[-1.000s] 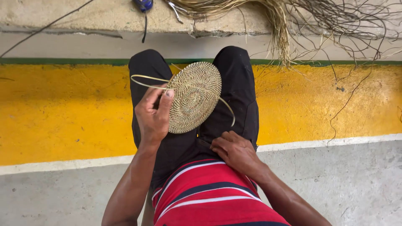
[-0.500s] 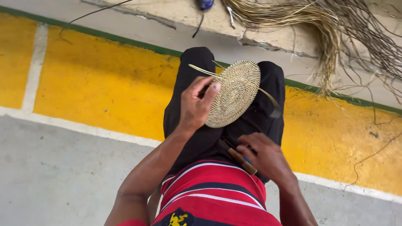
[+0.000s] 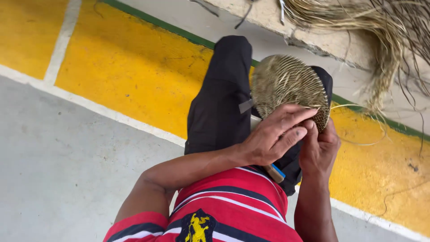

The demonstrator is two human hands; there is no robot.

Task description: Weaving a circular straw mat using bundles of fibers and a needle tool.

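Grey concrete floor (image 3: 67, 157), crossed by a white line and a broad yellow band (image 3: 134, 76), lies beneath a seated person in a red striped shirt (image 3: 233, 206) and black trousers (image 3: 219, 103). Nearest the camera, a wooden-handled tool (image 3: 274, 173) rests on the lap. Just above it, the left hand (image 3: 273, 136) closes its fingers over the lower edge of a round woven straw disc (image 3: 286, 85), which is held over the knees. The right hand (image 3: 319, 145) pinches the same edge from the other side, touching the left. A loose straw strand (image 3: 358, 134) loops off to the right. Farther off, a bundle of dry straw (image 3: 358, 22) lies on a concrete ledge (image 3: 255, 11).
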